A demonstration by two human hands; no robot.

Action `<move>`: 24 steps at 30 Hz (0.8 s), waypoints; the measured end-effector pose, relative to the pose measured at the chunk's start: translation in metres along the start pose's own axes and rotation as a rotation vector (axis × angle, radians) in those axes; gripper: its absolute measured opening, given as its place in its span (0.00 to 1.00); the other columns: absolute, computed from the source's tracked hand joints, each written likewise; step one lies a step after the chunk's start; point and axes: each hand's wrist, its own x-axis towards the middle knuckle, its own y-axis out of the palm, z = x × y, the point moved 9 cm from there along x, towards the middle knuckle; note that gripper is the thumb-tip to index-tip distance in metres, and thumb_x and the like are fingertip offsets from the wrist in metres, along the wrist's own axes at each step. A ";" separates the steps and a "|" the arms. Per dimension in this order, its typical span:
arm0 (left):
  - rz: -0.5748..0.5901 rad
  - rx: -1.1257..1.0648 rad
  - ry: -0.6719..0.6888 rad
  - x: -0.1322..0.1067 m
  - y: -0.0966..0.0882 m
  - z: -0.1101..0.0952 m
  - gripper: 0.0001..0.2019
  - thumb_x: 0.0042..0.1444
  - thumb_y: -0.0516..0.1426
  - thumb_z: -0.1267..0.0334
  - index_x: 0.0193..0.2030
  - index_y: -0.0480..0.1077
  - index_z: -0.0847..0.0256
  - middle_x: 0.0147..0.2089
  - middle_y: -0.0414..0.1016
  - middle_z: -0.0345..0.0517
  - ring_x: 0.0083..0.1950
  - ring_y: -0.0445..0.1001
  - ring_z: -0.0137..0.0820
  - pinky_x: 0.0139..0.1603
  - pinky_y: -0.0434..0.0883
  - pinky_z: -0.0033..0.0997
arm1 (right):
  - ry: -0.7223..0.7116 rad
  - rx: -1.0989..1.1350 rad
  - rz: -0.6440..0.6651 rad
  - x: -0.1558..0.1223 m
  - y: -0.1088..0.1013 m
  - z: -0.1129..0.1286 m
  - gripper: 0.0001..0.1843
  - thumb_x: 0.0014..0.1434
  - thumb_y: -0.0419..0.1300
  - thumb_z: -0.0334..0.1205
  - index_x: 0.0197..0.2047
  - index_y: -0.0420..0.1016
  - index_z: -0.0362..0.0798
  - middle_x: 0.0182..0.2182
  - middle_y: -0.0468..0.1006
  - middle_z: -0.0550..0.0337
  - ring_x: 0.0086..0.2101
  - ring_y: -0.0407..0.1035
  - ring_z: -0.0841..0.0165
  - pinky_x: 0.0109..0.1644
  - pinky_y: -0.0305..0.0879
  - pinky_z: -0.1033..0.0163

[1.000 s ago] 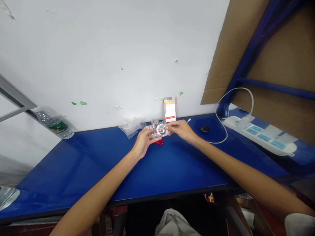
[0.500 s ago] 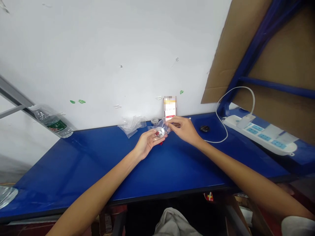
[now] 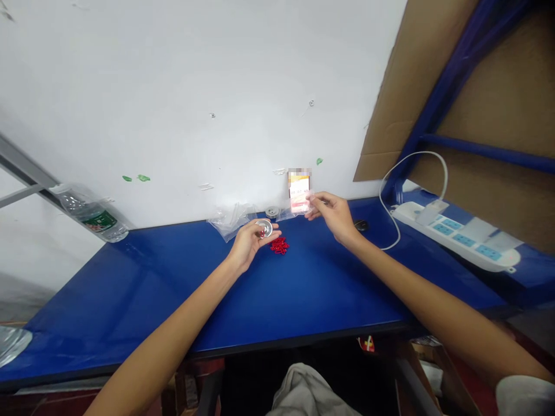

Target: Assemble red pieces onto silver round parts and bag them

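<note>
My left hand (image 3: 248, 241) holds a small round silver disc (image 3: 264, 228) between fingers and thumb, near the back of the blue table (image 3: 173, 289). A little heap of red clips (image 3: 280, 245) lies on the table just right of that hand. My right hand (image 3: 333, 212) is raised further right and pinches an empty clear plastic bag (image 3: 299, 203) by its edge. The two hands are apart.
Clear bags (image 3: 232, 219) and another round metal piece (image 3: 272, 212) lie by the wall. A small card (image 3: 299, 186) leans on the wall. A black object (image 3: 361, 225), white cable (image 3: 411, 173) and power strip (image 3: 459, 237) sit right. A bottle (image 3: 91, 216) lies left.
The disc has come out of the clear bag: my left hand drew back left with it, my right hand pulled the empty bag away to the right. The red clips now lie uncovered.
</note>
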 end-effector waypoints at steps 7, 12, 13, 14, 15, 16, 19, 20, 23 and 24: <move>-0.016 0.164 0.125 -0.003 0.002 -0.021 0.11 0.64 0.65 0.65 0.52 0.75 0.64 0.53 0.84 0.57 0.54 0.86 0.44 0.68 0.77 0.54 | 0.059 -0.002 0.110 0.002 0.009 -0.016 0.23 0.58 0.74 0.61 0.40 0.81 0.48 0.37 0.85 0.56 0.32 0.83 0.64 0.33 0.81 0.62; -0.167 0.119 0.284 -0.006 -0.013 -0.042 0.11 0.60 0.64 0.65 0.49 0.75 0.64 0.46 0.84 0.53 0.43 0.86 0.40 0.52 0.83 0.44 | 0.118 -0.022 0.162 -0.007 0.019 -0.029 0.23 0.60 0.74 0.60 0.43 0.81 0.47 0.35 0.87 0.54 0.31 0.84 0.62 0.33 0.81 0.62; -0.211 0.106 0.329 -0.008 -0.019 -0.050 0.11 0.59 0.63 0.65 0.48 0.75 0.64 0.44 0.84 0.52 0.40 0.86 0.38 0.46 0.83 0.40 | 0.138 -0.020 0.165 -0.009 0.021 -0.032 0.22 0.60 0.74 0.58 0.43 0.82 0.47 0.36 0.87 0.53 0.31 0.85 0.62 0.33 0.81 0.62; -0.249 0.098 0.371 -0.009 -0.024 -0.058 0.11 0.58 0.63 0.64 0.47 0.75 0.64 0.42 0.84 0.51 0.38 0.85 0.37 0.40 0.81 0.36 | 0.164 -0.012 0.167 -0.011 0.023 -0.034 0.20 0.61 0.73 0.55 0.44 0.82 0.46 0.37 0.88 0.51 0.32 0.85 0.62 0.33 0.81 0.62; -0.281 0.093 0.409 -0.011 -0.029 -0.066 0.11 0.57 0.62 0.64 0.46 0.75 0.63 0.40 0.83 0.50 0.35 0.83 0.36 0.34 0.79 0.32 | 0.191 0.004 0.165 -0.011 0.027 -0.034 0.18 0.63 0.73 0.53 0.44 0.83 0.46 0.38 0.88 0.50 0.32 0.85 0.62 0.33 0.81 0.62; -0.308 0.089 0.443 -0.013 -0.034 -0.073 0.10 0.56 0.61 0.63 0.44 0.75 0.63 0.39 0.83 0.49 0.32 0.82 0.34 0.30 0.76 0.30 | 0.215 0.024 0.162 -0.010 0.032 -0.033 0.16 0.64 0.72 0.50 0.45 0.83 0.45 0.40 0.89 0.48 0.32 0.85 0.62 0.33 0.81 0.63; -0.391 0.066 0.534 -0.018 -0.049 -0.090 0.07 0.53 0.58 0.62 0.37 0.73 0.61 0.34 0.80 0.45 0.26 0.77 0.30 0.24 0.69 0.26 | 0.203 0.082 0.169 0.007 0.063 -0.015 0.11 0.69 0.68 0.44 0.46 0.83 0.45 0.45 0.89 0.46 0.35 0.86 0.63 0.33 0.81 0.65; -0.412 0.069 0.559 -0.020 -0.052 -0.092 0.06 0.52 0.56 0.61 0.34 0.72 0.61 0.32 0.78 0.44 0.23 0.74 0.29 0.21 0.66 0.26 | 0.173 0.088 0.192 0.017 0.079 -0.006 0.10 0.69 0.67 0.43 0.47 0.83 0.45 0.46 0.89 0.47 0.35 0.86 0.63 0.33 0.81 0.65; -0.328 0.177 0.506 -0.015 -0.042 -0.081 0.07 0.47 0.54 0.62 0.28 0.70 0.60 0.23 0.73 0.43 0.16 0.66 0.28 0.15 0.54 0.25 | 0.100 0.058 0.220 0.053 0.132 0.011 0.08 0.71 0.64 0.40 0.46 0.82 0.45 0.47 0.89 0.47 0.33 0.85 0.65 0.30 0.77 0.67; -0.252 0.231 0.436 -0.011 -0.034 -0.070 0.07 0.45 0.54 0.62 0.28 0.71 0.61 0.22 0.73 0.43 0.15 0.64 0.28 0.14 0.52 0.25 | 0.095 0.017 0.240 0.063 0.152 0.011 0.08 0.72 0.62 0.39 0.45 0.82 0.45 0.47 0.89 0.47 0.32 0.85 0.66 0.28 0.75 0.68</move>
